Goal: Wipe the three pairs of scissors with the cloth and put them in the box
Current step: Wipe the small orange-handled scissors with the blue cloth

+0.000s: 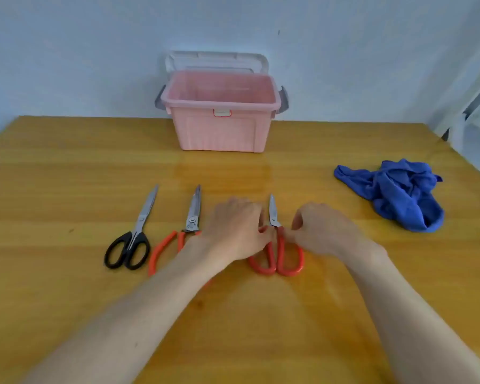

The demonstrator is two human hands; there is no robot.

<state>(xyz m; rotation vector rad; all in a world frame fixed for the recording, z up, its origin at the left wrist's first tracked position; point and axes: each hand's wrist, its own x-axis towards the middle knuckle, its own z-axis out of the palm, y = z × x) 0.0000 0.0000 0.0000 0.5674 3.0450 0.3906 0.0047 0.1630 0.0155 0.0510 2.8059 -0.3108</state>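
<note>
Three pairs of scissors lie in a row on the wooden table (67, 167), blades pointing away from me. Black-handled scissors (130, 239) are at the left, orange-handled shears (190, 220) in the middle, and short red-handled scissors (279, 253) at the right. My left hand (233, 231) and my right hand (322, 231) sit on either side of the red-handled scissors, fingertips pinching them near the pivot. My left forearm covers part of the orange shears' handle. A crumpled blue cloth (396, 195) lies at the right. The open pink box (219, 131) stands at the back centre.
The box's clear lid (216, 60) leans back against the pale wall, with grey side latches (284, 102). A white metal frame (471, 106) stands beyond the table's right edge.
</note>
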